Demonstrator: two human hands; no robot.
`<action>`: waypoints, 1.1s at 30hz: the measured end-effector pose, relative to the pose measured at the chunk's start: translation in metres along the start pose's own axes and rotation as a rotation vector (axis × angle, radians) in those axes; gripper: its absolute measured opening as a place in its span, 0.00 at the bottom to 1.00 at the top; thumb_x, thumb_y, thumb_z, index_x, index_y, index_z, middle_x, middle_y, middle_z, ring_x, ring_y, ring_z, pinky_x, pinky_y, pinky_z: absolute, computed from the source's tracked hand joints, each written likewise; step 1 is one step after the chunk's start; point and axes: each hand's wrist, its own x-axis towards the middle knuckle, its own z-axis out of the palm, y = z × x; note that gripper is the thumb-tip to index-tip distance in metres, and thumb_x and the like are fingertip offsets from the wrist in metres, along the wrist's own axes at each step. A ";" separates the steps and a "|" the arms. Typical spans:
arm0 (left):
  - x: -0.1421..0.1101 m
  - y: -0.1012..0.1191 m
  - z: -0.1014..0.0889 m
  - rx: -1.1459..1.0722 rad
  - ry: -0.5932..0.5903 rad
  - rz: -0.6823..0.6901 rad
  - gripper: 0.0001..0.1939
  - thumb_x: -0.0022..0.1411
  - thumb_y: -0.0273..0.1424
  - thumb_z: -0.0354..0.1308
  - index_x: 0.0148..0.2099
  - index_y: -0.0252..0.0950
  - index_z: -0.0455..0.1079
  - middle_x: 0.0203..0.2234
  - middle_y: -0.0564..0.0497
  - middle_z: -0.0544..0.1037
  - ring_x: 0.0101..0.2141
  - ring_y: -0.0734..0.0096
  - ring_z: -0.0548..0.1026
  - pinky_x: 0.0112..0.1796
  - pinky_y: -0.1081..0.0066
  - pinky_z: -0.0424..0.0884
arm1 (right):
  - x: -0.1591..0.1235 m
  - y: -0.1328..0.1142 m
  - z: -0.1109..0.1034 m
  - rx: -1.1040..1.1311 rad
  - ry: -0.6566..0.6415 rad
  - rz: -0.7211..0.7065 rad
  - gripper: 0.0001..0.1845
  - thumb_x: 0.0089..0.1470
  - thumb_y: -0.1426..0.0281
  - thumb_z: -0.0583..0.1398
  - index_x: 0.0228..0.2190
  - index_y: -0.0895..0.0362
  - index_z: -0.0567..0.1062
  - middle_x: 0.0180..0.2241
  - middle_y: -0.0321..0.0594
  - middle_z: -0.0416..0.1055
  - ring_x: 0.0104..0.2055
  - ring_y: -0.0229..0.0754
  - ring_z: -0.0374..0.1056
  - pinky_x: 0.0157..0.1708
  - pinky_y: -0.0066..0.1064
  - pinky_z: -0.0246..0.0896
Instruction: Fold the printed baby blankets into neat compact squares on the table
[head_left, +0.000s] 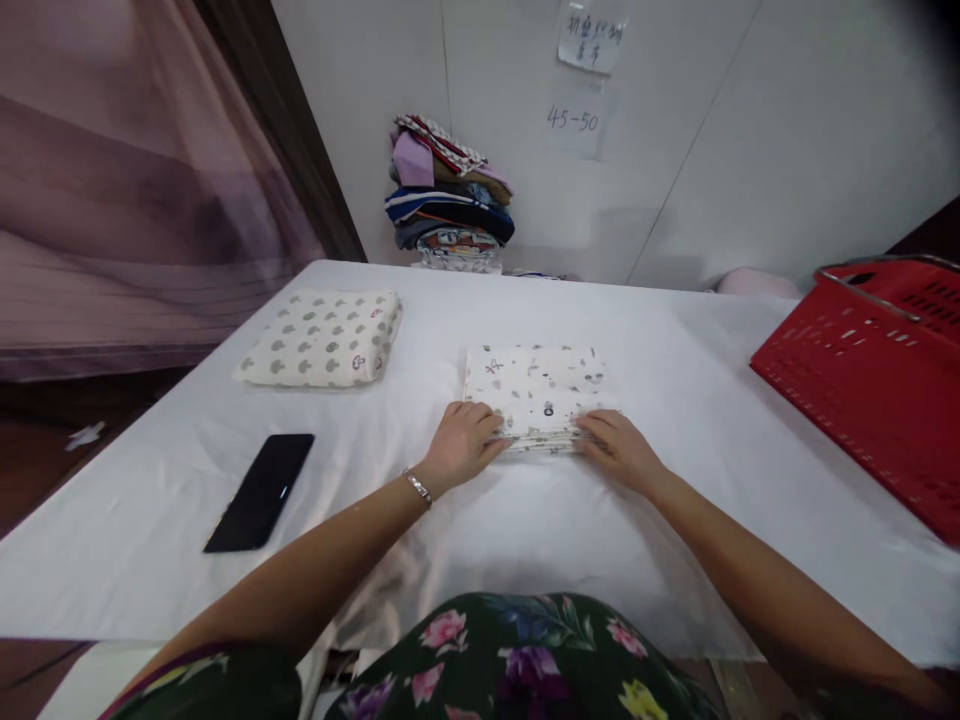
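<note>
A folded white cloth with small dark prints [538, 385] lies on the white-covered table [675, 420] in front of me. My left hand [463, 440] grips its near left corner, fingers curled around the edge. My right hand [616, 447] grips the near right corner the same way. A bracelet sits on my left wrist.
Another folded cloth with grey spots [322, 338] lies at the left. A black phone [262, 490] rests near the left front edge. A red plastic basket [874, 370] stands at the right. A pile of folded fabrics [448, 195] leans against the back wall.
</note>
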 end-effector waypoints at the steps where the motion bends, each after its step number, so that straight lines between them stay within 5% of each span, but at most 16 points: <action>1: 0.005 0.001 0.000 -0.003 -0.012 0.001 0.14 0.63 0.39 0.49 0.44 0.37 0.68 0.36 0.47 0.72 0.38 0.64 0.67 0.41 0.61 0.60 | 0.003 0.001 -0.001 0.009 -0.007 -0.003 0.15 0.58 0.63 0.54 0.45 0.54 0.71 0.44 0.46 0.69 0.45 0.47 0.64 0.44 0.40 0.61; 6: 0.016 0.003 0.004 -0.033 -0.137 0.075 0.14 0.61 0.40 0.53 0.45 0.38 0.69 0.38 0.48 0.72 0.39 0.64 0.67 0.40 0.63 0.61 | 0.009 0.008 -0.002 -0.015 -0.124 -0.084 0.16 0.57 0.62 0.55 0.44 0.54 0.73 0.44 0.47 0.70 0.45 0.49 0.64 0.43 0.43 0.62; 14: 0.017 -0.006 0.004 -0.144 -0.183 0.039 0.16 0.59 0.41 0.55 0.47 0.39 0.69 0.40 0.48 0.73 0.41 0.64 0.69 0.42 0.63 0.64 | 0.008 0.014 -0.004 0.094 -0.128 -0.032 0.15 0.58 0.63 0.53 0.45 0.52 0.73 0.44 0.44 0.70 0.46 0.46 0.64 0.44 0.40 0.64; 25: 0.014 -0.001 0.008 0.049 -0.116 0.141 0.14 0.66 0.34 0.43 0.39 0.35 0.69 0.33 0.47 0.72 0.35 0.67 0.68 0.37 0.65 0.63 | 0.000 0.008 0.001 0.060 0.002 -0.068 0.15 0.61 0.65 0.50 0.40 0.55 0.74 0.40 0.46 0.71 0.43 0.45 0.65 0.42 0.39 0.63; 33: 0.002 -0.002 0.015 0.045 -0.070 0.207 0.14 0.66 0.36 0.46 0.44 0.35 0.68 0.35 0.47 0.72 0.36 0.66 0.68 0.38 0.65 0.65 | -0.012 0.008 0.008 -0.023 0.024 -0.160 0.14 0.60 0.66 0.52 0.46 0.56 0.70 0.43 0.46 0.70 0.44 0.46 0.64 0.43 0.41 0.62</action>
